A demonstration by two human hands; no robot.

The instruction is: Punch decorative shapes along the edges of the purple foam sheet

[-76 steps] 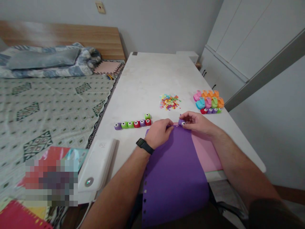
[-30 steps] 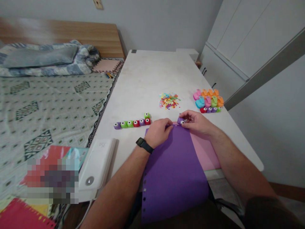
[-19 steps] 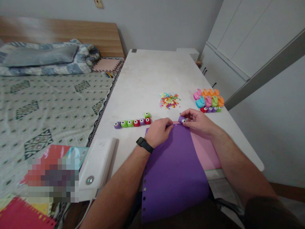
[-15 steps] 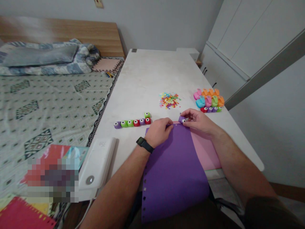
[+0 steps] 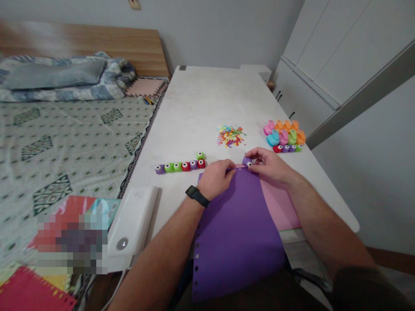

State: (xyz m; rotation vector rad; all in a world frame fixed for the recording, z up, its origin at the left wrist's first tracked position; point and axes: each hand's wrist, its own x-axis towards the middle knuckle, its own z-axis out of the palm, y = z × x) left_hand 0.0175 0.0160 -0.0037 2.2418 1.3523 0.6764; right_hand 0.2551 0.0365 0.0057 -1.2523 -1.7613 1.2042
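Note:
A purple sheet (image 5: 238,229) with punched shapes along its left edge hangs over the table's front toward my lap. My left hand (image 5: 216,179), a black watch on its wrist, pinches the sheet's far edge. A small purple craft punch (image 5: 247,162) with a white button sits on that same edge. The thumb and fingers of my right hand (image 5: 267,164) are closed around the punch. Just left of it, a tiny hole shows near the sheet's edge. Pink sheet (image 5: 280,205) lies under the purple one, partly covered by it and my right forearm.
A row of small punches (image 5: 177,167) stands left of my left hand. Colourful paper cut-outs (image 5: 231,136) lie heaped beyond the hands. Larger punches (image 5: 283,137) are grouped at the right. A white power bank (image 5: 132,220) with a cable lies at the table's left edge, beside the bed (image 5: 81,129).
The view has tilted slightly downward and then settled. Both hands keep their places on the purple sheet, and the punch in my right hand has tipped only slightly.

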